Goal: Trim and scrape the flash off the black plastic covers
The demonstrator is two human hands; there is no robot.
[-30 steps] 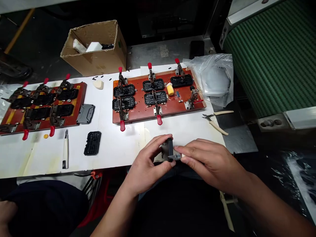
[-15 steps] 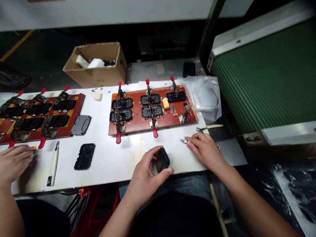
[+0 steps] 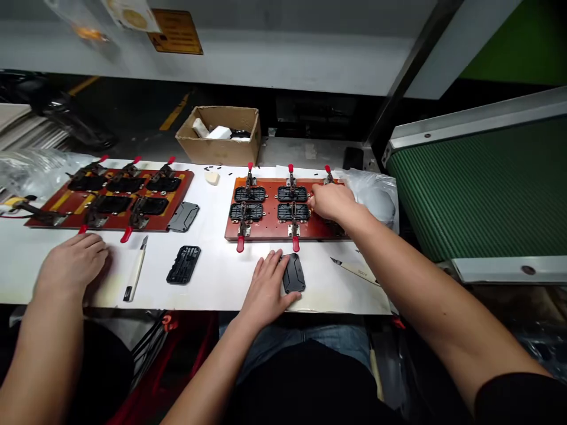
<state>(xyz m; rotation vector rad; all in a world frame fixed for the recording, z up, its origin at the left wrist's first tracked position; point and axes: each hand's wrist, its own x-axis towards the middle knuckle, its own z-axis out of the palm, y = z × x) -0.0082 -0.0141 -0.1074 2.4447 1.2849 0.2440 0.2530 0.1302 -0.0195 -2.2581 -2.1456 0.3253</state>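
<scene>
My left hand lies flat on the white table with its fingers stretched out, thumb and index finger against the edges of a black plastic cover. My right hand reaches over the right part of a red-brown clamping board. Its fingers are curled together there and hide whatever is between them. Black ribbed plates sit under red-handled toggle clamps on that board. A craft knife rests on the table below my right forearm.
A co-worker's hand rests near a second clamping board at left. Between us lie another knife and a loose black plate. Behind stands a cardboard box. A green conveyor belt runs at right.
My right hand has let go of the craft knife and moved up and left onto the board. The cover, tilted in my left hand before, now lies flat. The view has shifted.
</scene>
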